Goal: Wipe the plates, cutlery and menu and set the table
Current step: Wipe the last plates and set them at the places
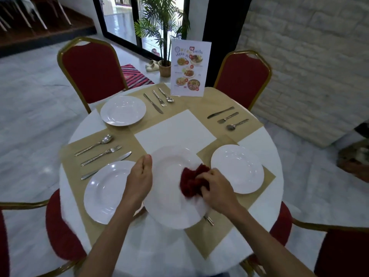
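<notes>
My left hand (139, 176) grips the left rim of a white plate (167, 208), held tilted above the round table (267, 148). My right hand (216, 188) presses a crumpled dark red cloth (190, 181) against that plate's inner surface. Three more white plates lie on tan placemats: near left (103, 192), far left (122, 113), near right (237, 168). Cutlery sets lie at left (99, 151), at the back (158, 99) and at right (227, 117). A cutlery handle (208, 220) pokes out under the held plate. The menu (189, 68) stands upright at the table's far edge.
Red chairs with gold frames ring the table: far left (91, 70), far right (242, 76), near left (58, 226), near right (339, 254). A white square (175, 126) covers the table's middle. A potted palm (164, 37) stands behind the menu.
</notes>
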`<state>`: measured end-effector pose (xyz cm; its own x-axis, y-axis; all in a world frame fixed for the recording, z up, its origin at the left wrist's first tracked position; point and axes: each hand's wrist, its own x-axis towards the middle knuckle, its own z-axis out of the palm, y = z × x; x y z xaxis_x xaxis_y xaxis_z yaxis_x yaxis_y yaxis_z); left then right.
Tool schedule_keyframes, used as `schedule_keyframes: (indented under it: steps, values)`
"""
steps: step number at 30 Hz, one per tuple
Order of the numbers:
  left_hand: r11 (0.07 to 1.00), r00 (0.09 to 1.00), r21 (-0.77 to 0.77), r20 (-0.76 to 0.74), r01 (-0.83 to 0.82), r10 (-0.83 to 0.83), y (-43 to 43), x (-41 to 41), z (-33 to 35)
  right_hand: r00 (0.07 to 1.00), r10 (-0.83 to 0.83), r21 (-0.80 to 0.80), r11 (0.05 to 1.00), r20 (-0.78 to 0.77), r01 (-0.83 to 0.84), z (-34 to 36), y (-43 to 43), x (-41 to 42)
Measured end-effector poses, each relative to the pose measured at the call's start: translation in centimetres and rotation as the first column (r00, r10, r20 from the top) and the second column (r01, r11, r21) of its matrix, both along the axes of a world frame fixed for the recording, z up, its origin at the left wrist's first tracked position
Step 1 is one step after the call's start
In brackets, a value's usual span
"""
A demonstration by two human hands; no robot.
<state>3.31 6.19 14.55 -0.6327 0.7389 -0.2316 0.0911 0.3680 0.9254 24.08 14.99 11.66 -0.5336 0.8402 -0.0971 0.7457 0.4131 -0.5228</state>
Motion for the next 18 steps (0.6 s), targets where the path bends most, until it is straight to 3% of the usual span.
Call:
schedule_keyframes:
  steps: [4, 7, 9, 12, 15, 18]
  values:
    - [0.985, 0.985, 0.012, -0.029, 0.173, -0.172, 0.9, 1.2, 0.6, 0.937, -0.24, 0.018, 0.967, -0.255, 0.253, 3.3, 3.0, -2.1]
    - [0.953, 0.951, 0.047, -0.093, 0.3, -0.294, 2.4, 1.6, 1.9, 0.922, -0.192, -0.119, 0.98, -0.337, 0.161, 5.6, 2.2, -4.3]
    - [0.927, 0.928, 0.052, -0.067, 0.371, -0.367, 3.3, 1.2, 2.5, 0.957, -0.017, -0.081, 0.997, -0.289, -0.007, 6.3, 1.1, -5.3]
    - [0.872, 0.869, -0.013, -0.073, 0.49, -0.49, 3.7, 0.5, 3.4, 0.974, 0.189, 0.148, 0.974, -0.127, -0.169, 6.7, 1.0, -5.8]
    - [0.827, 0.792, -0.091, -0.248, 0.555, -0.558, 3.6, 0.1, 3.3, 0.962, 0.269, 0.281, 0.92, 0.049, -0.272, 6.6, 2.1, -5.3]
    - [0.81, 0.723, -0.101, -0.396, 0.578, -0.566, 3.5, -0.5, 3.3, 0.971, 0.226, 0.321, 0.917, 0.071, -0.237, 5.8, 3.2, -4.3]
